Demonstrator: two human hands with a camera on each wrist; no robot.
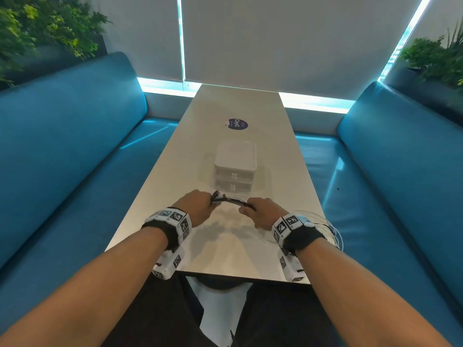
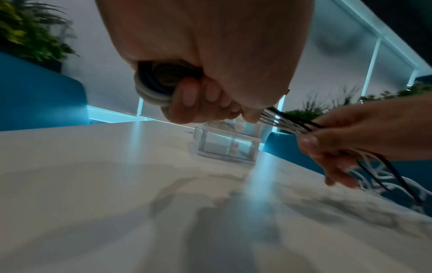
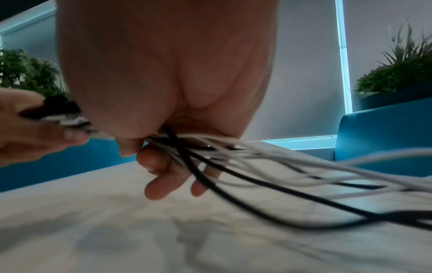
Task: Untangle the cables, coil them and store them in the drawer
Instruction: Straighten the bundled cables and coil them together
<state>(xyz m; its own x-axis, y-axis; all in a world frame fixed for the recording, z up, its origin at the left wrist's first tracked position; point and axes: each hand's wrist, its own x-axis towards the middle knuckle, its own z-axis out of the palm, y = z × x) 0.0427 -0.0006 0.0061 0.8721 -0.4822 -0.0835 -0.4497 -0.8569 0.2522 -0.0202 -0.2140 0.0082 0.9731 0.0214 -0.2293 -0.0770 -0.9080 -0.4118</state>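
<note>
The bundle of cables (image 1: 231,201) runs crosswise in front of me, its long axis left to right above the near end of the table (image 1: 240,254), stretched between my two hands with the plug ends poking out past my left fist. My left hand (image 1: 198,209) is curled tight around that end; the left wrist view shows my fingers (image 2: 187,99) wrapped round several thick strands, white and dark. My right hand (image 1: 263,215) grips the same bundle a little way along, thumb and forefinger closed on it while the lower fingers (image 3: 156,184) hang looser. Past my right hand the loose lengths (image 3: 304,177), black and white, fan out to my right and trail off the table edge; motion blur makes it hard to count them, maybe six or seven. Just beyond my hands stands the small white drawer unit (image 1: 235,169), two drawers stacked, both closed, fronts facing me. Farther up the table lies a dark round sticker (image 1: 236,124) that reads "ClayG".
</note>
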